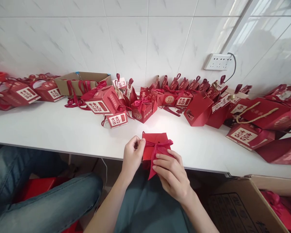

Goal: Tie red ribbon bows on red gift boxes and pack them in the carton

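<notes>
A small red gift box [155, 137] is held over the table's front edge, a dark red ribbon [156, 149] tied in a bow across its face. My left hand [133, 157] is closed on the box's left edge, with the thumb by the ribbon. On the right side, the curved fingers of my right hand [171, 171] rest over the box and the ribbon's hanging tail; the thumb is hidden. Beyond my hands stand finished-looking red boxes, among them a bow-tied box [142, 111] and a box with white character labels [103, 102].
The white table [63, 126] runs along a tiled wall with a power strip [217, 62]. An open cardboard tray [83, 84] has ribbons over its side. More red bags [269, 113] crowd the right. Below stands a carton [237, 207]. At left are another person's jeans-clad legs [50, 204].
</notes>
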Demonstrator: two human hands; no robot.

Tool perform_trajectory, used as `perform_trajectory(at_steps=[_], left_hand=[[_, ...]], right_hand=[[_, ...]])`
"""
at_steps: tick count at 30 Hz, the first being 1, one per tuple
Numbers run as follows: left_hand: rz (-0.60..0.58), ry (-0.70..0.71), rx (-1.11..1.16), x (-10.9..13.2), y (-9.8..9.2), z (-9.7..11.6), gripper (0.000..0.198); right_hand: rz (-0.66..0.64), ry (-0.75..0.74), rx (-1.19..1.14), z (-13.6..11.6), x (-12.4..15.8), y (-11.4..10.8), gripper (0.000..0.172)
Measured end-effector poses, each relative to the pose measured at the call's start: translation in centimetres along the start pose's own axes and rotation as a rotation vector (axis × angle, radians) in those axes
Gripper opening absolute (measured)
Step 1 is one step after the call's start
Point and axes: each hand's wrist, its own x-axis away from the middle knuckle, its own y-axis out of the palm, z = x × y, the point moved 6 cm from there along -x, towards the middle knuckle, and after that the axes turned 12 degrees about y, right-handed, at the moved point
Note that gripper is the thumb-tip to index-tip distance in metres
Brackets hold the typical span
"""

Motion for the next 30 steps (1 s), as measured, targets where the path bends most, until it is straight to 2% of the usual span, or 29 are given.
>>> perform_trajectory(at_steps=[6, 9, 11, 13, 14, 16, 17, 18, 20, 21, 23, 25, 26, 28, 30], left_hand=[[-0.004, -0.026, 0.055, -0.1, 0.2, -0.1, 0.037], [-0.006, -0.016, 0.062, -0.2, 0.3, -0.2, 0.038], [-0.022, -0.013, 0.048, -0.4, 0.2, -0.4, 0.038], [-0.049, -0.028, 0.032, -0.4, 0.0, -0.5, 0.038], [-0.066, -0.04, 0.028, -0.4, -0.1, -0.6, 0.038], [-0.089, -0.059, 0.017, -0.4, -0.5, -0.6, 0.037], [-0.095, -0.065, 0.01, -0.4, -0.6, -0.6, 0.036], [-0.095, -0.068, 0.003, -0.3, -0.8, -0.5, 0.034], [-0.074, -0.057, -0.015, -0.2, -1.0, -0.1, 0.028], [-0.055, -0.038, -0.027, -0.1, -1.1, 0.2, 0.025], [-0.001, 0.077, -0.073, 0.2, -1.3, 1.2, 0.018], [0.042, 0.337, -0.145, 0.8, -1.2, 3.0, 0.007], [0.044, 0.507, -0.182, 1.3, -1.0, 4.1, 0.001], [-0.003, 0.867, -0.264, 3.0, -0.1, 6.1, 0.013], [-0.064, 1.139, -0.353, 4.8, 1.0, 7.3, 0.019]], right_hand=[[-0.052, -0.036, 0.099, -0.6, 0.5, 0.3, 0.016], [-0.073, 0.024, 0.108, -1.2, 0.2, 0.0, 0.012], [-0.113, 0.094, 0.01, -1.2, 0.0, -0.8, 0.009], [-0.113, 0.202, -0.153, -0.3, 0.0, -2.2, 0.02], [-0.071, 0.265, -0.234, 0.7, 0.1, -3.1, 0.023], [0.039, 0.415, -0.335, 3.3, 0.4, -4.4, 0.02], [0.033, 0.489, -0.346, 4.7, 0.6, -4.4, 0.023], [-0.029, 0.551, -0.337, 6.0, 0.7, -3.9, 0.039], [-0.26, 0.641, -0.302, 7.9, 1.0, -1.8, 0.083], [-0.375, 0.667, -0.303, 8.4, 1.3, -0.7, 0.098], [-0.498, 0.694, -0.362, 8.9, 1.6, 1.0, 0.108], [-0.494, 0.697, -0.42, 8.7, 1.7, 1.8, 0.109], [-0.456, 0.689, -0.425, 8.6, 1.7, 1.8, 0.109], [-0.335, 0.666, -0.384, 8.3, 1.8, 1.1, 0.105], [-0.225, 0.639, -0.33, 7.9, 1.9, 0.1, 0.099]])
